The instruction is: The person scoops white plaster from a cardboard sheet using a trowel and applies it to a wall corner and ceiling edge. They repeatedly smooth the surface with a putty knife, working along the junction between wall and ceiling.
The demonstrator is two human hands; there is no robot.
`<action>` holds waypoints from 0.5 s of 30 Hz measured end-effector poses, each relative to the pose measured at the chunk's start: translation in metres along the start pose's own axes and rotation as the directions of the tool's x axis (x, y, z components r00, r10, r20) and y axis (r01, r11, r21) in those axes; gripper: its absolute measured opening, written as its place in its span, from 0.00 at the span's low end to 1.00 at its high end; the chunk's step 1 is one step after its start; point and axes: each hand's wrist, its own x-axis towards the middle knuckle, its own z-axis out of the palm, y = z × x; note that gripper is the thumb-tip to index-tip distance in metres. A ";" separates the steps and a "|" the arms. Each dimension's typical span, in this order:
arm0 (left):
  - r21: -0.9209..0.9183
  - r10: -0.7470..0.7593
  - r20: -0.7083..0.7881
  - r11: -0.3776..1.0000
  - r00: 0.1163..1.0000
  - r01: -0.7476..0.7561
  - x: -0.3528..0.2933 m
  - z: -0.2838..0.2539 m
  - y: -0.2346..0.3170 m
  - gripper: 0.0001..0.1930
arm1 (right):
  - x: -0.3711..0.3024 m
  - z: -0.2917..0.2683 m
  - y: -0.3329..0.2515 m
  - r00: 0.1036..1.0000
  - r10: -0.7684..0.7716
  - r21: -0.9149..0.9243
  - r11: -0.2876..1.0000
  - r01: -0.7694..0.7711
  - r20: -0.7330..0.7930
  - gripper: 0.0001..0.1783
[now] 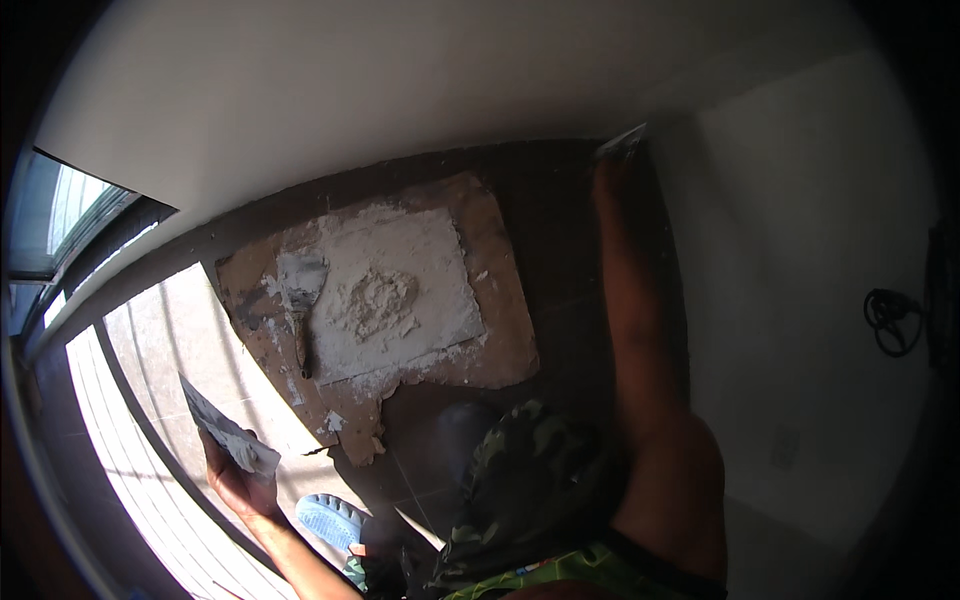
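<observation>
In my left hand [238,482], at the lower left, is a wide putty knife [222,430] with white putty on its blade. My right arm reaches far forward into the shaded corner. There my right hand [610,178] grips another putty knife [622,143], its blade against the base of the wall; the fingers are dark. Between the hands, a heap of whitish putty [378,298] lies on a white-coated board [440,250]. Left of the heap rests a smeared putty knife [302,278] with a dark handle, touched by neither hand.
Torn brown cardboard [510,340] lies under the board on dark floor tiles. Pale walls [400,80] rise ahead and at the right [800,300]. A black cable [892,322] hangs at the right. Window light falls at left, near a window frame [80,225]. A blue sandal [330,520] shows below.
</observation>
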 end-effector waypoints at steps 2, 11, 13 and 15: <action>-0.035 0.013 -0.042 0.999 0.999 -0.015 0.000 -0.004 0.006 0.14 | 0.019 0.009 0.004 0.999 -0.035 -0.092 0.995 0.037 0.019 0.18; 0.084 0.060 0.144 0.994 0.988 -0.072 0.002 -0.010 0.007 0.16 | -0.060 0.097 -0.026 0.962 0.046 -0.083 0.996 -0.025 0.268 0.18; 0.127 0.073 0.082 0.988 0.994 -0.083 0.003 -0.007 0.006 0.16 | -0.086 0.104 -0.029 0.935 0.183 0.088 0.972 -0.219 0.304 0.18; 0.116 0.057 -0.062 0.992 0.996 -0.050 0.004 -0.002 0.007 0.14 | -0.089 0.095 -0.020 0.891 0.331 0.256 0.874 -0.413 0.310 0.18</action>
